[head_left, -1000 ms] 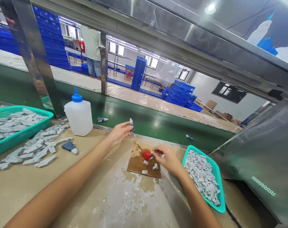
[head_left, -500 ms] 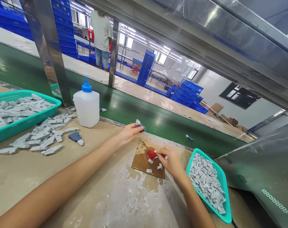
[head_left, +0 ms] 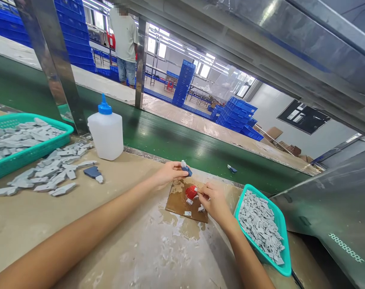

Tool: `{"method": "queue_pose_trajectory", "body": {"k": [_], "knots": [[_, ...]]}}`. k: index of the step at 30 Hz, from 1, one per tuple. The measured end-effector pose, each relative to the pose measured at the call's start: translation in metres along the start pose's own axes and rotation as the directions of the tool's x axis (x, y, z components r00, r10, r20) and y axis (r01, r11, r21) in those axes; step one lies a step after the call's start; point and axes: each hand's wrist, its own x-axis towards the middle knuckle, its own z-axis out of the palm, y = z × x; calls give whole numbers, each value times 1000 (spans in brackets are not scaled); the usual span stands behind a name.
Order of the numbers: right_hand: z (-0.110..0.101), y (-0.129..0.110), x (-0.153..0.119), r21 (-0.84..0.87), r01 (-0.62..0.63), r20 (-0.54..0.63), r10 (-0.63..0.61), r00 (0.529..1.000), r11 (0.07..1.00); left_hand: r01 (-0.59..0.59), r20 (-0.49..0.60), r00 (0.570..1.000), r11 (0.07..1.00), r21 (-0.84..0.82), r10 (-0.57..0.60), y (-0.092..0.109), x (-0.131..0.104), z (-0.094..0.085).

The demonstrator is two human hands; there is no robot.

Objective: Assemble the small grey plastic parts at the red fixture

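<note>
My left hand (head_left: pixel 170 172) is closed on a dark blue plastic piece with a light grey tip (head_left: pixel 186 170), held above the far edge of a brown board (head_left: pixel 178 202). Over the same board my right hand (head_left: pixel 214 200) pinches a small light grey plastic piece (head_left: pixel 196 190) at the rim of a round red dish or cap (head_left: pixel 190 192). A few small grey pieces (head_left: pixel 188 213) lie on the wet board near my right fingers. Another blue piece with a grey tip (head_left: pixel 93 174) rests on the table to the left.
A green basket of larger grey parts (head_left: pixel 49 145) stands left, with a loose pile (head_left: pixel 49 170) beside it. Behind it is a white bottle with a blue cap (head_left: pixel 105 134). A green basket of small grey parts (head_left: pixel 286 257) stands right. A green conveyor (head_left: pixel 170 138) carries a blue piece (head_left: pixel 232 169).
My left hand has moved right and slightly down with the blue piece, closer to my right hand. The blue piece on the conveyor has shifted left; another by the bottle is out of sight.
</note>
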Motion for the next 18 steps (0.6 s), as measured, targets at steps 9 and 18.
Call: {"method": "queue_pose_trajectory", "body": {"k": [9, 18], "knots": [[-8, -7, 7, 562, -300, -70, 405, 911, 771, -83, 126, 990, 988, 127, 67, 2, -5, 7], [-9, -12, 9, 763, -252, -83, 478, 875, 595, 19, 205, 979, 1000, -19, -14, 1, -16, 23]]}}
